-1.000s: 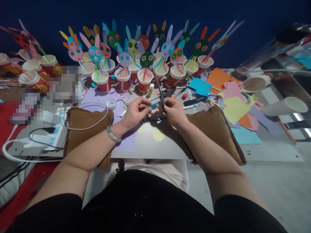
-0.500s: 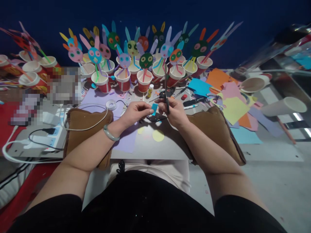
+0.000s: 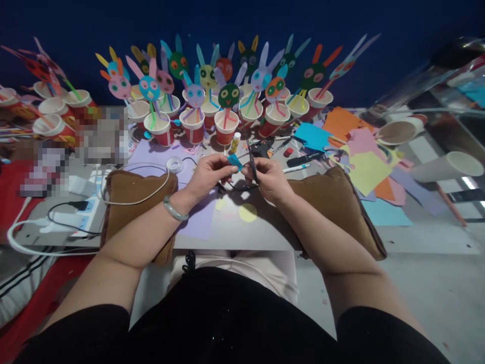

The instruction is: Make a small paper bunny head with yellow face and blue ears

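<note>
Between the fingertips of my left hand (image 3: 208, 174) is a small piece of blue paper (image 3: 234, 162), tilted toward the right. My right hand (image 3: 270, 178) is closed around dark scissors (image 3: 252, 161), whose blades point up and away from me. The fingertips of both hands are close together, near the paper's lower right corner. On the table below lies a yellow paper circle (image 3: 247, 212), with a smaller yellow paper piece (image 3: 220, 203) to its left. Just beyond my hands stands a small glue bottle (image 3: 235, 143).
Several paper cups (image 3: 226, 129) with rabbit faces on straws line the back. Brown cushions (image 3: 142, 207) lie under both forearms. Coloured paper sheets (image 3: 367, 169) and a lying cup (image 3: 449, 169) are at the right. A power strip (image 3: 91, 210) with cables sits at the left.
The blue paper has turned from upright to slanted in my left fingers. My right hand and the scissors have shifted slightly left and down, closer to the paper.
</note>
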